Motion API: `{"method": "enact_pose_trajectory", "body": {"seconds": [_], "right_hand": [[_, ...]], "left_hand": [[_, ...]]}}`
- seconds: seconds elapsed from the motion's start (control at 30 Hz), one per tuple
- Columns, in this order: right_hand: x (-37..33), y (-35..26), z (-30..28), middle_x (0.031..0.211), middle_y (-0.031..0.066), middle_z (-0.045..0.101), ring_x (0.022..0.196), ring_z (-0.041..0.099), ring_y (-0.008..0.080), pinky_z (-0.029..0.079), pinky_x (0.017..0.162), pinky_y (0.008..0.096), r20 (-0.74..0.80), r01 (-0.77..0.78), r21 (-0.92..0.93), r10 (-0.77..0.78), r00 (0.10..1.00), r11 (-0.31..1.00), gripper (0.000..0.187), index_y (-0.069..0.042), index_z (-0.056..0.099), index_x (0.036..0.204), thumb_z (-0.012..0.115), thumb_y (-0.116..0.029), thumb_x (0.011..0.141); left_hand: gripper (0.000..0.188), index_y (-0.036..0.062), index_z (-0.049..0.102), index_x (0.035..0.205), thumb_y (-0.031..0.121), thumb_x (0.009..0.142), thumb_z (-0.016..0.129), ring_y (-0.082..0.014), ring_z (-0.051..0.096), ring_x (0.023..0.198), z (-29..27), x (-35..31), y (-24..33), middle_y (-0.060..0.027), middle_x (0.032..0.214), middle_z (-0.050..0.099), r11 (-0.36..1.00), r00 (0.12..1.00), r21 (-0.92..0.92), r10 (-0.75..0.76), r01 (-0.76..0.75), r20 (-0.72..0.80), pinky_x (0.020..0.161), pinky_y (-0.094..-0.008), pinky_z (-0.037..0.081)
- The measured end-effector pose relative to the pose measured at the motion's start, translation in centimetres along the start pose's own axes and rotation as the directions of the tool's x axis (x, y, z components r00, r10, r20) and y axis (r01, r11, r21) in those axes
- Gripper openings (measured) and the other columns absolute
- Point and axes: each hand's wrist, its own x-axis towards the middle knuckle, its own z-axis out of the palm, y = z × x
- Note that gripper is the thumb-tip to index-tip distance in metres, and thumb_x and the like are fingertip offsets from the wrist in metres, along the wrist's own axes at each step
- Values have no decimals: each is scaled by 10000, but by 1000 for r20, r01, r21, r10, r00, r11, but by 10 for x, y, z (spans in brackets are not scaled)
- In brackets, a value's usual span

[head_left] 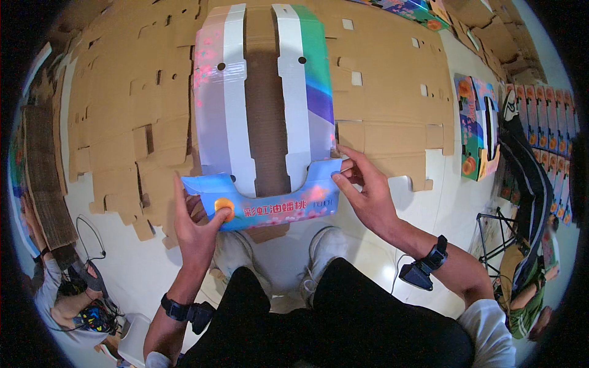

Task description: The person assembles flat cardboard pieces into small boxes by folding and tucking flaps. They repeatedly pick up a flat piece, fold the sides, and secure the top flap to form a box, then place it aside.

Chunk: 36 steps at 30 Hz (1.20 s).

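printed carton (292,113), held at its near corners

the carton lies on flattened brown cardboard (392,135), its blue end panel (276,216) at the near side. the left hand (195,232) pinches that panel's left corner, thumb in front, fingers behind; the right hand (372,193) pinches the right corner between thumb and fingers. it should handle light and stiff, softer at the creases (the glossy print may feel slick), so the panel's corners look the best hold.

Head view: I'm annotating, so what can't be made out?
All in the head view:
Left hand: some fingers hidden behind the carton's front flap.
Carton's underside: hidden by the carton itself.
Top cardboard piece: cut off by upper edge.
Left co-worker: cut off by dark rim.
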Motion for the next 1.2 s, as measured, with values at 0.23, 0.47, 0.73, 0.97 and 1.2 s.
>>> {"method": "enact_pose_trajectory", "body": {"seconds": [0.23,0.47,0.73,0.97,1.2], "right_hand": [[6,-6,-3,977,27,620,924,629,111,568,905,289,63,-55,-101,61,996,993,411,-25,615,1442,722,-52,1046],[13,6,-4,946,69,688,847,694,157,567,728,331,44,1,-151,6,999,989,379,-54,657,1358,779,-146,1011],[39,35,-1,1304,153,651,1161,668,221,583,965,366,85,-92,-4,92,992,996,667,-107,398,1590,749,-106,1024],[15,17,10,1370,170,634,1221,676,254,578,1019,406,387,-117,105,68,920,988,781,-108,262,1675,697,-35,1030],[-22,0,30,1229,96,645,1074,685,191,569,996,357,443,-144,57,104,890,988,649,-75,438,1594,639,83,997]], "left_hand": [[430,-55,606,1397,71,1004,729,-300,636,1193,-9,11,14,-184,1361,560,833,948,453,286,-318,140,978,-399,568],[338,-6,579,1371,104,1061,660,-296,637,1095,-5,30,21,-168,1199,588,896,965,359,239,-262,108,959,-404,553],[497,51,462,1501,149,1071,690,-252,634,1194,-3,65,5,-164,1295,608,995,989,95,20,-34,149,1036,-405,528],[902,98,324,1668,225,939,840,-400,588,1342,-4,72,39,-257,1441,554,813,949,489,282,-316,143,1104,-481,509],[965,175,446,1619,164,759,884,-494,580,1254,8,84,80,-274,1379,537,546,895,746,419,-382,152,1060,-540,518]]}}
